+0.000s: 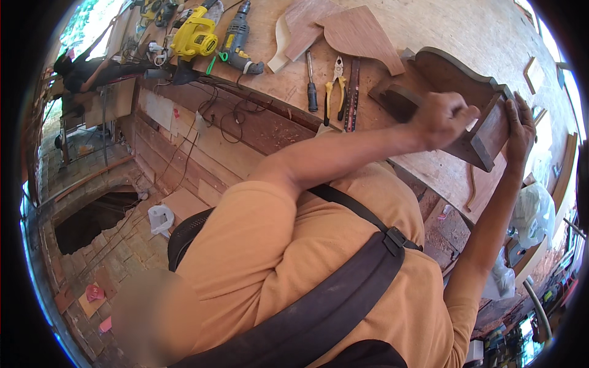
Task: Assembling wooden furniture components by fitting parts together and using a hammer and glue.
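A dark brown wooden shelf with a wavy-edged back and a narrow board at its near end lies on the workbench. My left hand is closed in a fist over the shelf. A small pale bit shows by its fingers, too little to name. Against the outer side of the shelf's end board, my right hand steadies it with long, extended fingers; its thumb is hidden. Left of the shelf lie a red-and-black strip tool, yellow-handled pliers and a screwdriver.
Curved wood pieces rest farther back. A grey drill and a yellow blower stand at the bench's left, with loose cables below. Clear plastic bags hang at right. A dark hole opens in the brick floor.
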Action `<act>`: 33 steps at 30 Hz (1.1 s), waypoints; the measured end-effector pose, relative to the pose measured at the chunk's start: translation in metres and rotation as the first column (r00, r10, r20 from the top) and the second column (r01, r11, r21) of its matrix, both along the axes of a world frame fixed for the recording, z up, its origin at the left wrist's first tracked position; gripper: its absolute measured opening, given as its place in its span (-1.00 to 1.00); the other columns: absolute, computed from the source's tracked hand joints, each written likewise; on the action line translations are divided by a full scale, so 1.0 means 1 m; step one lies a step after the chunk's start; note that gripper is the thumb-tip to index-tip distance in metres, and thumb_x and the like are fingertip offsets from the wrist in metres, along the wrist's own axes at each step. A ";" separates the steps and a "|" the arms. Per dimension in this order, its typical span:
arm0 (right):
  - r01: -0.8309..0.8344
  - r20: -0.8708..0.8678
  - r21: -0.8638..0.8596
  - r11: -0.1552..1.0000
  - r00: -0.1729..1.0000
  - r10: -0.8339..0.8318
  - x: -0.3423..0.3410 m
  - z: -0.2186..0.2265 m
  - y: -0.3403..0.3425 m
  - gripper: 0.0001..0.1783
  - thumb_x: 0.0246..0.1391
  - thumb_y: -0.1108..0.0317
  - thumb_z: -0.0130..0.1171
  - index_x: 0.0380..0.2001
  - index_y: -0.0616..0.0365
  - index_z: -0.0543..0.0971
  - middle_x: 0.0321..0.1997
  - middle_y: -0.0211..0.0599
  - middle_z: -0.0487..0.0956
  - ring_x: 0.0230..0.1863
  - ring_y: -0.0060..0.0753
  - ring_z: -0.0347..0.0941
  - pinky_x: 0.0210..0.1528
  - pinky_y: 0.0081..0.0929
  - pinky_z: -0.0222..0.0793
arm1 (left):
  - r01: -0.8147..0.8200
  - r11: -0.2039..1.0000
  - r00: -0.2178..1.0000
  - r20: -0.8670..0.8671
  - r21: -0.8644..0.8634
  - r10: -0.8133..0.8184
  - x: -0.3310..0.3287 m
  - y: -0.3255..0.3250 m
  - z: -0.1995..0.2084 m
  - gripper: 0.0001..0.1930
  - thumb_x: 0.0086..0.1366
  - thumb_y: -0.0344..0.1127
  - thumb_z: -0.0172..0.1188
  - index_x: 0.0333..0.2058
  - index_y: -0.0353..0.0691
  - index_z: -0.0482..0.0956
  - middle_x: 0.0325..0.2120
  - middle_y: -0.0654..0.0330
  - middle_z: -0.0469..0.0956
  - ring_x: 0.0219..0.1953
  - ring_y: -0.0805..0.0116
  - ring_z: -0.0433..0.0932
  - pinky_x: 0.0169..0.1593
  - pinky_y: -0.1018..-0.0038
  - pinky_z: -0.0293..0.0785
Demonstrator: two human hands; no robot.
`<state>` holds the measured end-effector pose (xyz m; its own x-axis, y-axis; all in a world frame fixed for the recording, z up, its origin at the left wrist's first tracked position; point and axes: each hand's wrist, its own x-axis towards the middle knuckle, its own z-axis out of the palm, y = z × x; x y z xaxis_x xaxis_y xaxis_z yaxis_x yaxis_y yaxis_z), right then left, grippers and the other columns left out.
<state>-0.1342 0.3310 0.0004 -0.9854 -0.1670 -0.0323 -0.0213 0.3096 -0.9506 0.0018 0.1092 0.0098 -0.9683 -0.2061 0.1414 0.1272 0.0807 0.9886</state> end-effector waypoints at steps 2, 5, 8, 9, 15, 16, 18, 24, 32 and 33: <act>0.099 -0.064 0.164 0.982 0.994 -0.089 0.015 0.013 -0.005 -0.38 0.14 0.11 0.33 0.18 0.21 0.46 0.06 -0.12 0.57 0.03 -0.40 0.49 0.07 -0.51 0.40 | -0.067 0.987 0.996 -0.066 -0.144 0.058 0.011 -0.031 -0.006 -0.65 0.30 -0.08 0.23 -0.49 -0.27 0.58 -0.63 0.16 0.54 -0.59 0.44 0.44 -0.48 0.42 0.39; 0.231 -0.178 0.398 0.888 0.969 -0.172 0.039 0.038 -0.024 -0.14 0.04 -0.10 0.33 0.28 0.17 0.34 0.19 0.04 0.47 0.15 -0.17 0.44 0.16 -0.36 0.37 | -0.143 0.861 0.990 -0.052 -0.487 0.135 0.024 -0.112 -0.051 -0.76 0.17 -0.19 0.34 -0.41 -0.27 0.59 -0.55 0.15 0.56 -0.50 0.33 0.53 -0.40 0.40 0.47; 0.237 -0.176 0.568 0.788 0.970 -0.165 0.051 0.048 -0.038 0.09 -0.08 -0.37 0.28 0.33 0.18 0.26 0.30 0.17 0.33 0.29 0.09 0.31 0.30 -0.14 0.24 | 0.136 0.633 0.868 0.399 -0.762 0.295 0.048 -0.178 -0.100 -0.55 0.08 -0.16 0.36 -0.16 -0.35 0.51 -0.25 -0.15 0.54 -0.09 -0.14 0.52 -0.02 0.12 0.45; 0.248 -0.280 0.594 0.765 0.956 -0.093 0.048 0.038 -0.048 0.15 -0.11 -0.41 0.28 0.32 0.25 0.24 0.31 0.18 0.31 0.34 0.13 0.24 0.35 -0.16 0.16 | 0.262 0.612 0.819 0.508 -0.746 0.268 0.061 -0.192 -0.105 -0.48 0.06 -0.14 0.38 -0.10 -0.36 0.47 -0.21 -0.18 0.53 -0.05 -0.16 0.51 0.02 0.11 0.44; 0.204 -0.274 0.665 0.719 0.962 -0.019 0.043 0.041 -0.057 0.16 -0.19 -0.38 0.36 0.30 0.22 0.26 0.33 0.19 0.28 0.37 0.13 0.18 0.38 -0.13 0.11 | 0.512 0.604 0.578 0.765 -0.610 0.283 0.081 -0.178 -0.105 -0.11 -0.03 -0.18 0.50 0.16 -0.38 0.13 0.11 -0.34 0.27 0.16 -0.31 0.35 0.20 0.06 0.38; 0.217 -0.307 0.686 0.695 0.952 0.006 0.041 0.041 -0.054 0.13 -0.19 -0.32 0.39 0.29 0.22 0.28 0.31 0.17 0.31 0.35 0.11 0.21 0.36 -0.15 0.15 | 0.517 0.604 0.573 0.769 -0.606 0.282 0.080 -0.181 -0.108 -0.11 -0.03 -0.18 0.50 0.16 -0.38 0.13 0.11 -0.34 0.27 0.16 -0.31 0.35 0.20 0.06 0.38; 0.228 -0.335 0.706 0.671 0.942 0.032 0.040 0.040 -0.056 0.09 -0.19 -0.27 0.41 0.28 0.23 0.30 0.29 0.15 0.34 0.33 0.09 0.25 0.34 -0.16 0.19 | 0.510 0.608 0.584 0.764 -0.608 0.274 0.075 -0.186 -0.121 -0.08 -0.04 -0.20 0.50 0.18 -0.35 0.08 0.11 -0.33 0.24 0.17 -0.31 0.33 0.20 0.06 0.37; 0.085 -0.241 0.631 0.771 0.966 0.091 0.029 0.040 -0.048 -0.11 -0.20 -0.10 0.47 0.15 0.19 0.44 0.07 -0.01 0.53 0.06 -0.11 0.50 0.13 -0.28 0.40 | 0.379 0.616 0.701 0.649 -0.691 0.296 0.057 -0.194 -0.144 0.04 -0.17 -0.25 0.47 0.25 -0.32 0.02 0.08 -0.31 0.28 0.16 -0.28 0.29 0.20 0.06 0.33; 0.013 -0.220 0.545 0.838 0.967 0.128 0.020 0.074 -0.060 -0.31 -0.28 0.24 0.47 -0.01 0.22 0.48 -0.07 -0.11 0.54 0.01 -0.17 0.49 0.09 -0.28 0.40 | 0.422 0.320 0.857 0.488 -0.849 0.165 0.030 -0.192 -0.120 -0.29 -0.09 -0.27 0.46 0.03 -0.37 0.32 0.05 -0.22 0.33 0.13 -0.20 0.32 0.16 0.15 0.35; -0.034 -0.198 0.529 0.848 0.967 0.163 0.017 0.074 -0.058 -0.32 -0.27 0.23 0.47 -0.01 0.22 0.48 -0.07 -0.14 0.53 -0.01 -0.16 0.48 0.09 -0.28 0.40 | 0.416 0.463 0.837 0.529 -0.783 0.142 0.025 -0.182 -0.110 -0.39 -0.01 -0.24 0.44 -0.04 -0.40 0.37 0.07 -0.24 0.34 0.13 -0.19 0.35 0.12 0.16 0.38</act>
